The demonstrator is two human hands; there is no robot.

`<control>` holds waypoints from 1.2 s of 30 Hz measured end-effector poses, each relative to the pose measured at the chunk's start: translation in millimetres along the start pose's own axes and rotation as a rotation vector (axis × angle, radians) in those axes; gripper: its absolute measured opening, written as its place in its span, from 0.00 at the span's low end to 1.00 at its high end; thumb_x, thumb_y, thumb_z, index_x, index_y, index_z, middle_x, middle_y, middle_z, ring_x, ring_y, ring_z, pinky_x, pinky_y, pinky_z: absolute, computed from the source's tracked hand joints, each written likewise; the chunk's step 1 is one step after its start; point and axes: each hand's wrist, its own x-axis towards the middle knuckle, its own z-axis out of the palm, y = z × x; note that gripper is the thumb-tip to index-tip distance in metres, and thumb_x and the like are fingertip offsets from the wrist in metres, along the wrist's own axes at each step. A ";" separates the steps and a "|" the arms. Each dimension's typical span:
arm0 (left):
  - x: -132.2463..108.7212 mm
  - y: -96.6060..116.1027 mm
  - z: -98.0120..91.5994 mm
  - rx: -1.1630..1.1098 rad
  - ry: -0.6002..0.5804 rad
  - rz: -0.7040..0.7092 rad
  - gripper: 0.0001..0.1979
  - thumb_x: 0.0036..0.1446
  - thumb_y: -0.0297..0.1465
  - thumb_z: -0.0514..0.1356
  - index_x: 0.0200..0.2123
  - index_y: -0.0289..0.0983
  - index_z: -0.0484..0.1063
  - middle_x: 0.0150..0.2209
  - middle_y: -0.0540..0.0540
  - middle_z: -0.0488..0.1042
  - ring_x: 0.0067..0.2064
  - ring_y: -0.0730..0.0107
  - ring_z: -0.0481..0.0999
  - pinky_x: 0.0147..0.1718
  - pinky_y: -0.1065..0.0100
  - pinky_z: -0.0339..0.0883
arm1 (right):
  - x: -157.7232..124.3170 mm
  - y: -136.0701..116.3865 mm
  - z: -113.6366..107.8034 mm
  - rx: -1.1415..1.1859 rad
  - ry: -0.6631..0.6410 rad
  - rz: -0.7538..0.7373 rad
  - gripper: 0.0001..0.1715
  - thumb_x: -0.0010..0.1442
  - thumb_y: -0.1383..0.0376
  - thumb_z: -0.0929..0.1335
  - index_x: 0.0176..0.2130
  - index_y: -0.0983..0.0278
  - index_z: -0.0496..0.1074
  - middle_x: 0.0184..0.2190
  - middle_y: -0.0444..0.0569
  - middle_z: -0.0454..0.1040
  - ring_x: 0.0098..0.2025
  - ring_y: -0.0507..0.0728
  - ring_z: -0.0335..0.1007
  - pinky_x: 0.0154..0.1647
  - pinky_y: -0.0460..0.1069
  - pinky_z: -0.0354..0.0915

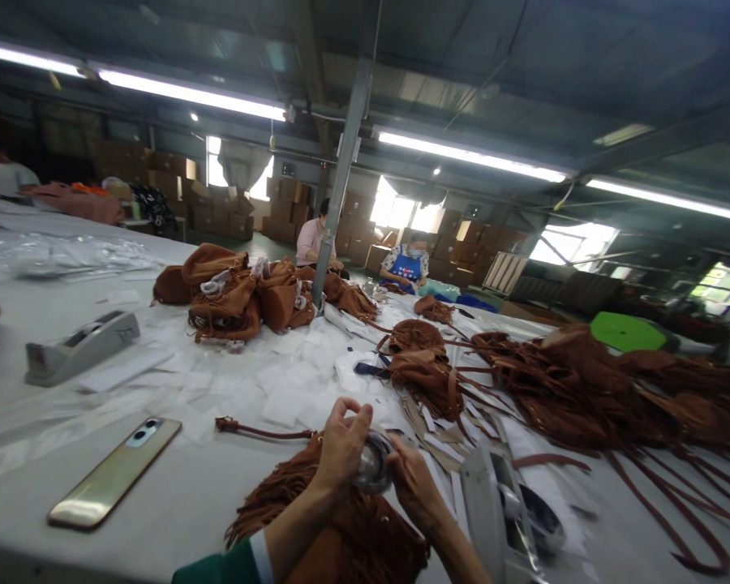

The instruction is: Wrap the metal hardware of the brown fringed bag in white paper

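Observation:
My left hand (343,446) is closed, thumb and forefinger pinched together at the upper left edge of a shiny, clear, round thing (374,464) that looks like a roll of tape. On its other side my right hand (412,480) grips it with curled fingers. Directly below both hands lies a brown fringed bag (304,495), partly hidden by my forearms. Its strap (261,430) with a buckle end stretches left across the table. Close to my right forearm stands a grey tape dispenser (492,507).
A phone (118,472) and a second tape dispenser (82,347) lie on the left. Brown bags (228,296) are heaped behind, with more bags and long straps (584,381) on the right. White sheets (298,377) cover the middle. A metal post (344,170) rises beyond; two people sit across.

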 end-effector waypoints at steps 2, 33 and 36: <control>-1.4 -7.0 0.1 -0.058 0.098 0.009 0.27 0.48 0.55 0.62 0.34 0.41 0.55 0.16 0.60 0.59 0.17 0.79 0.55 0.17 0.77 0.47 | -2.0 1.5 13.0 -0.008 0.049 0.016 0.39 0.58 0.36 0.58 0.42 0.67 0.72 0.33 0.53 0.75 0.36 0.61 0.71 0.36 0.50 0.65; -7.3 -33.6 -16.0 0.186 -0.031 -0.024 0.24 0.55 0.55 0.53 0.33 0.38 0.59 0.19 0.58 0.54 0.20 0.78 0.55 0.19 0.76 0.51 | -27.6 16.1 4.7 -0.081 -0.003 0.130 0.25 0.58 0.55 0.67 0.52 0.63 0.67 0.45 0.51 0.74 0.46 0.62 0.70 0.47 0.52 0.64; -11.0 -29.3 -14.4 0.282 -0.137 -0.030 0.24 0.56 0.54 0.54 0.35 0.38 0.59 0.18 0.59 0.55 0.20 0.78 0.56 0.18 0.76 0.49 | -24.2 13.7 -2.2 -0.102 -0.012 0.123 0.31 0.51 0.57 0.71 0.52 0.64 0.65 0.47 0.53 0.73 0.46 0.62 0.70 0.47 0.52 0.64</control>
